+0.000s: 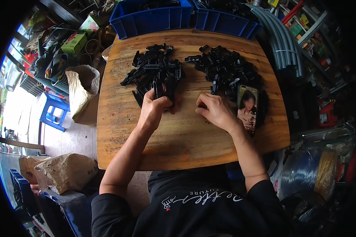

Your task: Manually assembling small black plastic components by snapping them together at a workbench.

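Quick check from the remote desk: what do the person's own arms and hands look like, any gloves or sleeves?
Both hands are bare, with no gloves: left hand, right hand. No watch, ring or band shows. The forearms are uncovered up to short black sleeves of a black shirt with pale lettering on the chest.

Screen and boxes around the worktop

A lit phone screen (247, 107) is seen at the worktop's right side; a green cardboard box (74, 43) is placed beyond its left corner.

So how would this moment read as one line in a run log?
left hand: grips black plastic part by left pile | right hand: fingers pinch small black piece | right pile, phone beside | wooden table
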The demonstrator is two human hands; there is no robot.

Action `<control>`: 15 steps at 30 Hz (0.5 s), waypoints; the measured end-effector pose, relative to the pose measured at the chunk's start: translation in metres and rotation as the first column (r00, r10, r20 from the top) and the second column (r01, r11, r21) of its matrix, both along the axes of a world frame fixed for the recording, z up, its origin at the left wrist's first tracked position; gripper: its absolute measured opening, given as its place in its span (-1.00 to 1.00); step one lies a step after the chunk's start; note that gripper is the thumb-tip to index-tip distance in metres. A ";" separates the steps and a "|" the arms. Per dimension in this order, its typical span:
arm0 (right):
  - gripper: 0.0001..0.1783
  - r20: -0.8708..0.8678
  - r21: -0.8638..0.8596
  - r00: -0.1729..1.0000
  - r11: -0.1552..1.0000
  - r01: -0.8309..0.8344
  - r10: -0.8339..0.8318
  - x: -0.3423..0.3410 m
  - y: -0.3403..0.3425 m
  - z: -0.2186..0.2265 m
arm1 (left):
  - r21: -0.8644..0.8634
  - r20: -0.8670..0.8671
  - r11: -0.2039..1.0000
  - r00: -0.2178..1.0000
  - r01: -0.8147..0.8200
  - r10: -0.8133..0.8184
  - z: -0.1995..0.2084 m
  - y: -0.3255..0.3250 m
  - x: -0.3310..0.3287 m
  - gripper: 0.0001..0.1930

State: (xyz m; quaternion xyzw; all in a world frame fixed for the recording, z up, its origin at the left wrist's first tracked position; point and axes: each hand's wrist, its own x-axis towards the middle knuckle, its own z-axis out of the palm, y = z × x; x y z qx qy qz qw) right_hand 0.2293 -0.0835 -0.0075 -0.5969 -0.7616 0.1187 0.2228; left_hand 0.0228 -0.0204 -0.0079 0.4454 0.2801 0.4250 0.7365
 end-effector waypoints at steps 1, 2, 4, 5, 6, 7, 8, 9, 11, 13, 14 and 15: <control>-0.73 -0.184 -0.059 0.982 0.997 -0.049 0.037 -0.005 0.001 0.005 | -0.001 -0.002 1.000 1.000 -0.003 0.003 -0.001 0.002 0.000 -0.83; -0.73 -0.364 -0.109 0.930 0.988 -0.108 0.061 -0.011 0.002 0.012 | -0.004 -0.057 1.000 0.998 0.017 -0.017 -0.002 0.004 -0.001 -0.83; -0.76 -0.613 -0.229 0.790 0.957 -0.177 0.000 -0.023 -0.002 0.026 | -0.011 -0.115 1.000 0.993 0.019 -0.020 -0.002 0.003 -0.005 -0.82; -0.77 -0.701 -0.091 0.710 0.981 -0.172 0.059 -0.027 -0.003 0.027 | 0.006 -0.136 0.998 0.989 0.062 -0.061 -0.004 0.001 -0.005 -0.80; -0.79 -0.772 0.049 0.621 0.988 -0.148 0.132 -0.030 -0.003 0.027 | 0.025 -0.158 0.994 0.982 0.105 -0.100 -0.004 0.000 -0.004 -0.76; -0.78 -0.815 0.046 0.570 0.992 -0.120 0.106 -0.027 -0.005 0.023 | 0.027 -0.225 0.991 0.966 0.135 -0.125 -0.002 -0.002 -0.001 -0.74; -0.77 -0.819 0.141 0.551 0.987 -0.079 0.162 -0.025 -0.006 0.017 | 0.051 -0.269 0.983 0.950 0.176 -0.156 -0.001 -0.005 0.002 -0.74; -0.78 -0.808 0.143 0.571 0.988 -0.049 0.145 -0.024 -0.009 0.014 | 0.068 -0.296 0.976 0.938 0.208 -0.179 -0.001 -0.008 0.005 -0.75; -0.78 -0.710 0.214 0.687 0.977 0.001 0.155 -0.023 -0.014 0.014 | 0.096 -0.366 0.966 0.911 0.242 -0.192 -0.002 -0.010 0.007 -0.76; -0.78 -0.618 0.282 0.767 0.959 0.010 0.173 -0.019 -0.014 0.011 | 0.167 -0.429 0.957 0.891 0.239 -0.148 0.000 -0.012 0.006 -0.75; -0.79 -0.517 0.352 0.837 0.936 0.019 0.178 -0.018 -0.014 0.010 | 0.238 -0.488 0.939 0.866 0.249 -0.107 0.000 -0.013 0.006 -0.74; -0.79 -0.549 0.325 0.822 0.945 0.043 0.152 -0.018 -0.014 0.011 | 0.360 -0.440 0.908 0.897 0.213 -0.036 -0.001 -0.013 0.006 -0.69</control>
